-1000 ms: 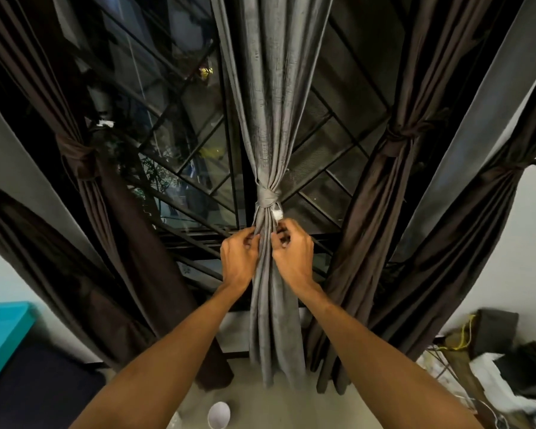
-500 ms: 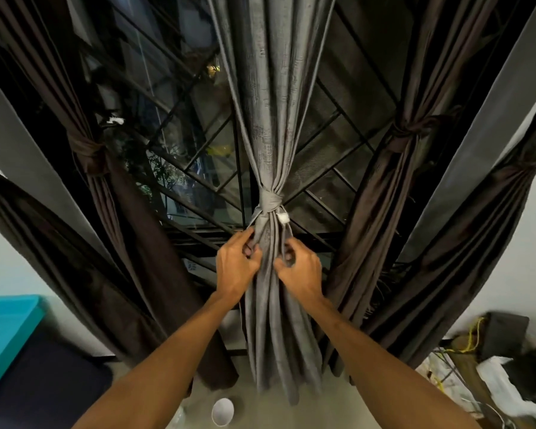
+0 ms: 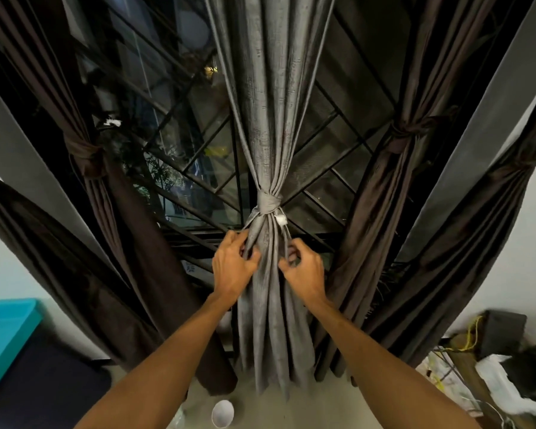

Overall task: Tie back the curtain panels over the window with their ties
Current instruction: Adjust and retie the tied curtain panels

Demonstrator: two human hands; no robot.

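While the head camera looks up along the window grille (image 3: 322,150), the grey curtain (image 3: 270,119) hangs down the middle of the frame, its long axis running from twelve o'clock to six. A knot (image 3: 268,204) of the same grey cloth cinches it into a narrow waist, with a small white tag (image 3: 280,218) touching the knot at its four o'clock.

Both hands sit just below that waist, one on each flank of the bundle. The left hand (image 3: 232,267) has its fingers curled in, with thumb and fingertips pinching the outer folds on the left edge. The right hand (image 3: 304,270) is also curled and pinches a thin strip (image 3: 287,243) that runs down from the knot. Whether that strip is a tie end or a loose fold cannot be told.

From the left hand the knot lies at one o'clock, and from the right at eleven. Both hands are near it, and the left looks slightly closer. Any tightening would likely mean pulling down and outward, away from the knot.

Brown curtains at nine o'clock (image 3: 84,150) and two o'clock (image 3: 406,131) are already tied. A white cup (image 3: 222,413) stands on the floor at six o'clock.
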